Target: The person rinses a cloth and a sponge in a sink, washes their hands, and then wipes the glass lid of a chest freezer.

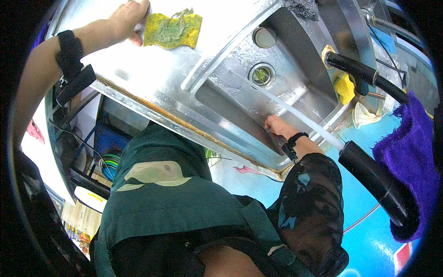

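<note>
My left hand (128, 21) rests on the stainless steel drainboard (121, 62), its thumb spread from the fingers; the fingertips run up to the picture's top edge. Right of it lies a worn yellow-green sponge cloth (148, 33) with a greyish stringy scrap (173, 29) on top. My right hand (277, 125) is down inside the steel sink basin (228, 107), against the near wall, with curled fingers. Whether anything small is between them cannot be seen. A water stream (294, 112) from the black faucet (377, 183) crosses above this hand towards the drain (262, 75), where green leaf scraps lie.
A second round fitting (265, 37) sits in the basin floor. A dark scouring pad (303, 8) lies on the far rim. Beyond the sink hang a yellow cloth (344, 89) and a purple towel (401, 138), which wraps around the faucet. Black straps circle both wrists.
</note>
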